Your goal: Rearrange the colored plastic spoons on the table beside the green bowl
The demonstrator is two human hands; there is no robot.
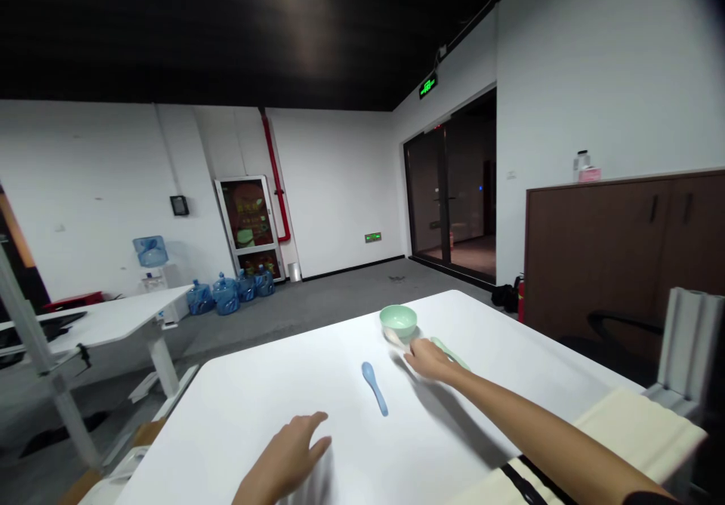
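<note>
A pale green bowl (398, 319) stands near the far edge of the white table (272, 392). My right hand (426, 358) reaches out just in front of the bowl, fingers closed on a cream spoon (393, 336) that lies beside the bowl. A green spoon (451, 352) lies partly under that hand, to its right. A blue spoon (374, 387) lies on the table in the middle, apart from both hands. My left hand (286, 456) rests flat near the front edge, fingers stretched out, holding nothing.
A cream cloth (634, 433) lies at the table's right front corner. A brown cabinet (623, 248) and a chair stand to the right. Another white desk (107, 320), a water dispenser and several blue water jugs (226, 294) are at the left back.
</note>
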